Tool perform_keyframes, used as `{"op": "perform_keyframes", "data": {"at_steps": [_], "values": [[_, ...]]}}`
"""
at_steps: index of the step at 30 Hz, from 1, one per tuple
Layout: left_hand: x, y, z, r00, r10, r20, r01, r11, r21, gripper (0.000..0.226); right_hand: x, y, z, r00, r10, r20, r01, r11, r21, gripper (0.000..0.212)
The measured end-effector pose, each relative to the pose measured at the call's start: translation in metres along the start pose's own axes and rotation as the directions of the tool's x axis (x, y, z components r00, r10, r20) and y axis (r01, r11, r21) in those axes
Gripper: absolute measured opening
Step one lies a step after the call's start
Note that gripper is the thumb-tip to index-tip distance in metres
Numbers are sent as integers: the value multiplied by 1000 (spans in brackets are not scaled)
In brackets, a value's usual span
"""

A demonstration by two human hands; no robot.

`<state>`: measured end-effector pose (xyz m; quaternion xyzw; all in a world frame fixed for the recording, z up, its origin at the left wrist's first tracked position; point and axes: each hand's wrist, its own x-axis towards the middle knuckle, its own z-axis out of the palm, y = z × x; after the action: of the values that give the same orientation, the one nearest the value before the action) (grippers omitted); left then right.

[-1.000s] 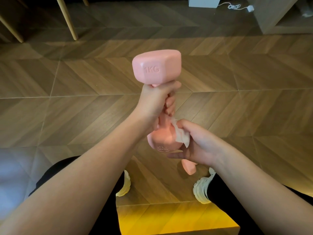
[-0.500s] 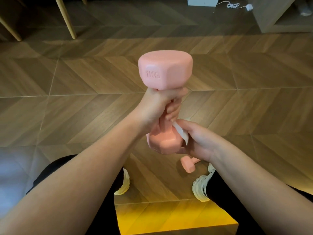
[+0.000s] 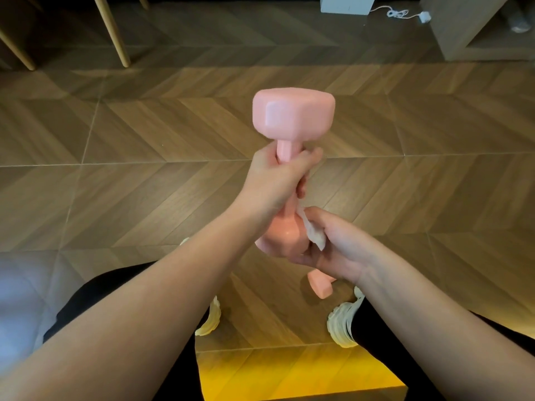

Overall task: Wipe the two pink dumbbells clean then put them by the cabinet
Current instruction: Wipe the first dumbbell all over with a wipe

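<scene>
My left hand (image 3: 278,183) grips the handle of a pink dumbbell (image 3: 293,117) held upright in front of me, its upper head toward the camera. My right hand (image 3: 333,244) cups the lower head and holds a crumpled white wipe (image 3: 314,234) against it. A second pink dumbbell (image 3: 320,286) lies on the wooden floor below my right hand, mostly hidden by my wrist.
A wooden cabinet (image 3: 451,33) stands at the far right with a white box (image 3: 348,4) and a white cable (image 3: 405,13) beside it. Wooden furniture legs (image 3: 115,36) rise at the far left. My feet in white shoes (image 3: 341,325) flank the floor dumbbell.
The held dumbbell has turned in my left hand, so the "1KG" marking no longer faces me, and more of the handle shows. My right hand keeps the wipe on the lower head.
</scene>
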<state>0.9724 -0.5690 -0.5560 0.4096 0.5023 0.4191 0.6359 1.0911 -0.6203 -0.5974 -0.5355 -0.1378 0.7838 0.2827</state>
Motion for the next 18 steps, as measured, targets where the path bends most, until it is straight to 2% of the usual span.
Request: {"op": "perform_keyframes", "data": {"at_steps": [3, 7, 13, 15, 18], "values": [[2, 0, 1, 998, -37, -51, 33, 997, -76, 27, 3, 3, 7, 998, -43, -51, 43, 999, -3, 18], [-5, -3, 4, 994, 42, 96, -39, 999, -35, 23, 8, 7, 13, 996, -40, -75, 36, 997, -62, 17], [1, 0, -4, 992, 13, 122, 8, 985, -170, 36, -4, -3, -1, 999, -7, 37, 8, 1000, -25, 19], [1, -1, -5, 988, 20, 152, 14, 976, -217, 37, -4, -3, 5, 1000, 5, -2, -5, 999, -44, 18], [-2, -6, 1, 973, 49, 228, -2, 979, -203, 35, 0, -2, 14, 993, 13, -119, -34, 984, -176, 21]]}}
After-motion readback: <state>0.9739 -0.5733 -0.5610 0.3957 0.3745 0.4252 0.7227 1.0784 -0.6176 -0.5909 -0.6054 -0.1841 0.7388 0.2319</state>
